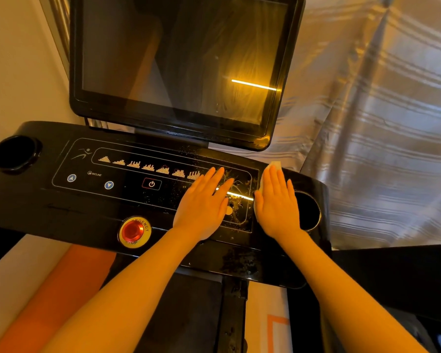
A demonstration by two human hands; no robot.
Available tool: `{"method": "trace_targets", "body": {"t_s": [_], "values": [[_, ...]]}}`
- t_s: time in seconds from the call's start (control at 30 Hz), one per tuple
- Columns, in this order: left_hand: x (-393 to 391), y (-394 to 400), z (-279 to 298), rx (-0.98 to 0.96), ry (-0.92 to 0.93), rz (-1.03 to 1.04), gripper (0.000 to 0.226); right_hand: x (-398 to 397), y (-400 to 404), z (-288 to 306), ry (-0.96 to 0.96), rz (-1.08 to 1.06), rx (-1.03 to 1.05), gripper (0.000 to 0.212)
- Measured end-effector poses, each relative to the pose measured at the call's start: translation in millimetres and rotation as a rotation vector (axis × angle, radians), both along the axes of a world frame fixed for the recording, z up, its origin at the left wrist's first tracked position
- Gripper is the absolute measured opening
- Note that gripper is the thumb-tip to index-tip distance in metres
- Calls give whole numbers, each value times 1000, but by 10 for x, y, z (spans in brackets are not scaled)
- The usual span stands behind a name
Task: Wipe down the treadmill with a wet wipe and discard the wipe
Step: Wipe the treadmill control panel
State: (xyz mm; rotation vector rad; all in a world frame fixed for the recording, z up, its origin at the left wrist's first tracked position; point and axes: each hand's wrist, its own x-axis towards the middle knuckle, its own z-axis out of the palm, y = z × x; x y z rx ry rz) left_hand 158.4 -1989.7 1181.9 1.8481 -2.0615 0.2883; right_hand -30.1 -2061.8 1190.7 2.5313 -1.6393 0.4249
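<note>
A room in a home, with a treadmill set up by a curtained window

The treadmill console (148,189) stands tight against a plain cream wall (13,59) on the left, and a long striped curtain (382,118) hangs in folds just behind and to the right of it, as in a bedroom or living room rather than a gym. The light is warm and yellowish, a lamp's bright strip reflecting in the dark screen (178,59). An orange and white mat or cover (43,289) lies low at the left, beside the machine
</note>
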Motion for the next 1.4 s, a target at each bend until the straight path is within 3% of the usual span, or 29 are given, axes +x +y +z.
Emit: {"method": "trace_targets", "body": {"t_s": [0.17,0.4,0.73,1.03,1.17,1.4], "values": [[1,-1,0,11,15,-8,51,80,-169,91,-13,-15,-3,63],[-6,-11,-6,6,-4,7,51,-43,501,-208,-58,87,42,73],[227,-4,60,51,-72,-84,52,204,-125,49,-73,-65,3,65],[802,18,60,45,-69,7,54,169,968,-349,-141,40,96,70],[800,16,53,43,-105,1,56,192,609,-183,-154,46,70,70],[794,24,73,44,-30,-33,55,422,201,58,-205,-130,51,65]]}}
